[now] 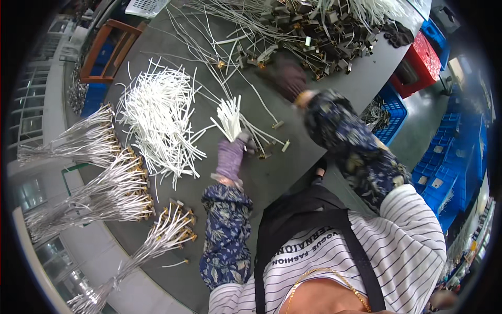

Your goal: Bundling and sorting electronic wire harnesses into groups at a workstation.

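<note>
My left hand, in a purple glove, is closed around a bunch of short white tubes that fan out above the fist. Beside it, a few thin wires with small connector ends lie on the grey table. My right hand, in a dark maroon glove, reaches to the near edge of a heap of wires with dark block-shaped ends. Motion smears its fingers, so whether they grip anything is hidden. To the left of my left hand spreads a loose pile of white tubes.
Tied bundles of white-sleeved wires with brass-coloured ends line the table's left edge, with another bundle nearer me. Blue crates and a red bin stand right of the table. A wooden chair is at the far left.
</note>
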{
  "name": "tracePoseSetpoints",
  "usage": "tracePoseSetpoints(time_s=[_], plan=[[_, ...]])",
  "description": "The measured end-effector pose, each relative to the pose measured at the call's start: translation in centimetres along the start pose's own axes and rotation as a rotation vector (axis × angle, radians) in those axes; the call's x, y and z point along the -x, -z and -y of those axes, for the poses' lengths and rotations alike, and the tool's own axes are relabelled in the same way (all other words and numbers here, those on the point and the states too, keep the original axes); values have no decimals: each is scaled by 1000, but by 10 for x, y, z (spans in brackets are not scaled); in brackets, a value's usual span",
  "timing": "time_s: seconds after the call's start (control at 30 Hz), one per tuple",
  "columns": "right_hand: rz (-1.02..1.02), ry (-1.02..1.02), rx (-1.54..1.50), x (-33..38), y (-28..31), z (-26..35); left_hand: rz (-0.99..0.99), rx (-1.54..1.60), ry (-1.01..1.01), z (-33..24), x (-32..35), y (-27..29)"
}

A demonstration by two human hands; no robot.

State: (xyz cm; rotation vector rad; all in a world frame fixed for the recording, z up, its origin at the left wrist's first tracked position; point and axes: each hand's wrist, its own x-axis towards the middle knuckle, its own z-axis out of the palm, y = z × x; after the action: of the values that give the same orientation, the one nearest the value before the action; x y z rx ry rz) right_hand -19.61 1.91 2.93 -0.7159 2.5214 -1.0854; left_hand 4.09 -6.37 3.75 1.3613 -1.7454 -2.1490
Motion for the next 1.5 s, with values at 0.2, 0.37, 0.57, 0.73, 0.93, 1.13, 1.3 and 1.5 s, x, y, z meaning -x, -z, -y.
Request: tracePoseSetpoints(time_s=[0.2, 0.37, 0.57, 0.73, 0.93, 1.13, 1.3, 1.5], plan=[[10, -27, -16, -2, -11, -28, 113, 222, -86, 3, -3, -9], [46, 225, -346, 105, 32, -37, 235, 694, -98, -11, -4, -53], [487, -493, -881, 270, 93, -94, 456, 717, 18, 25, -14, -133], [428, -860, -557, 409, 120, -204, 121, 642, -60, 17, -27, -137], [392, -1045, -566, 477, 145, -264, 118, 771, -319, -50, -29, -102], [356, -989, -571, 468, 147, -268, -20, 717, -396, -65, -55, -61], [363, -914, -635, 456, 154, -252, 215, 573, -293, -82, -38, -68], [387, -844, -641, 431, 143, -241, 223, 459, -98, -14, 35, -133]])
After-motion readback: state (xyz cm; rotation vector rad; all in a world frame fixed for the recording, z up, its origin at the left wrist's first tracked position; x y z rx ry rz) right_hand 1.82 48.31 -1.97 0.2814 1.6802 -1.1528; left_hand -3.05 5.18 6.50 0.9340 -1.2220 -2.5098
